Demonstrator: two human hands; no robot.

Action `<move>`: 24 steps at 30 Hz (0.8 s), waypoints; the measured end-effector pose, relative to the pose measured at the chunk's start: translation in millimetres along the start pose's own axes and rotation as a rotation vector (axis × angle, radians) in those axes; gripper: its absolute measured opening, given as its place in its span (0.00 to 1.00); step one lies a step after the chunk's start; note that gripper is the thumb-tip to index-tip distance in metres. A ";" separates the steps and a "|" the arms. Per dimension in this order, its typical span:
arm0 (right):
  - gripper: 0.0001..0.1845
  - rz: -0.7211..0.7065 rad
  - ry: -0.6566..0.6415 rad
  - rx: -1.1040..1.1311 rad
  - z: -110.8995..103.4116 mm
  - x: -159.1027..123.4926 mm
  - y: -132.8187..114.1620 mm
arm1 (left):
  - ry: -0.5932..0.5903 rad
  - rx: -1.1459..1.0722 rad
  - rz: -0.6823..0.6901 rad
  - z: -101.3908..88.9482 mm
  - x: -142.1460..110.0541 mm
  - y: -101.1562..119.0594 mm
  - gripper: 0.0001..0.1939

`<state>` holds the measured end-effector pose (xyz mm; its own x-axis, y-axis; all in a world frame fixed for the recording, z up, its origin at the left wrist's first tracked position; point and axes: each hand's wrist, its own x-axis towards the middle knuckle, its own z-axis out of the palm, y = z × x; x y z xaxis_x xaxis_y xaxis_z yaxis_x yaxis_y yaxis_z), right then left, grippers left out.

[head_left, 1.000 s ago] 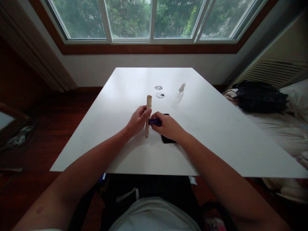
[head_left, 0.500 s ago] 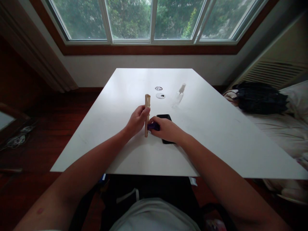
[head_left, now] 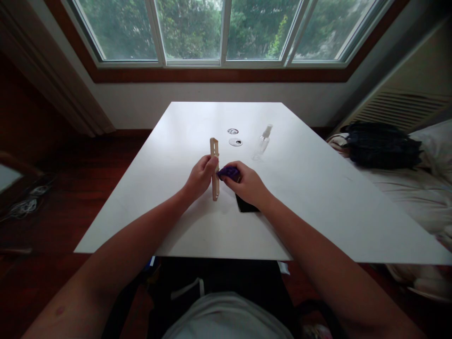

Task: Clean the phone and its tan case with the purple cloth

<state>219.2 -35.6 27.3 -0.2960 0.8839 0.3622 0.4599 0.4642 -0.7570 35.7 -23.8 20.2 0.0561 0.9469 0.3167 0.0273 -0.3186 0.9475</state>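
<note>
The left hand point(head_left: 202, 175) is closed around the left side of the beige phone case point(head_left: 215, 182), thumb against its edge, while the right hand point(head_left: 247, 182), just right of the case, pinches a bunched purple cloth point(head_left: 229, 173) whose tip is at the case's right face; firm contact cannot be confirmed. The case is between the hands, edge-on to the view, its long axis running away from the person. Right of the case lies a black phone point(head_left: 246, 205), partly covered by the right hand; a clear spray bottle point(head_left: 263, 141) is beyond it, farther right.
</note>
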 end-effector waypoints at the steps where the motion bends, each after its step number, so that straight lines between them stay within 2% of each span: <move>1: 0.14 0.022 0.040 0.030 0.0 0.9 1.4 | -0.002 0.008 0.004 0.1 -0.2 0.4 0.29; 6: 0.15 0.138 0.146 0.279 2.2 4.7 10.3 | -0.017 0.032 0.007 0.7 -1.3 1.6 0.29; 9: 0.18 0.215 0.108 0.500 5.2 5.9 12.4 | -0.014 0.024 -0.006 0.9 -1.3 1.3 0.30; 11: 0.19 0.240 0.056 0.543 6.7 6.2 11.5 | -0.014 0.006 -0.014 1.0 -1.3 0.9 0.30; 15: 0.16 0.222 -0.020 0.467 7.3 6.2 6.9 | -0.058 -0.050 -0.023 1.1 -1.3 -0.6 0.29; 18: 0.15 0.215 -0.026 0.379 6.2 5.2 4.0 | -0.059 -0.045 -0.019 0.7 -1.3 -2.1 0.29; 24: 0.20 0.152 -0.022 0.183 3.9 1.4 -0.9 | -0.022 -0.004 -0.003 1.7 -1.8 -0.3 0.30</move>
<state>215.1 -35.0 26.4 -0.2540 0.9405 0.2257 0.3422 0.3056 -0.8886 37.2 -25.5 19.3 0.0778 0.9465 0.3131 0.0233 -0.3157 0.9486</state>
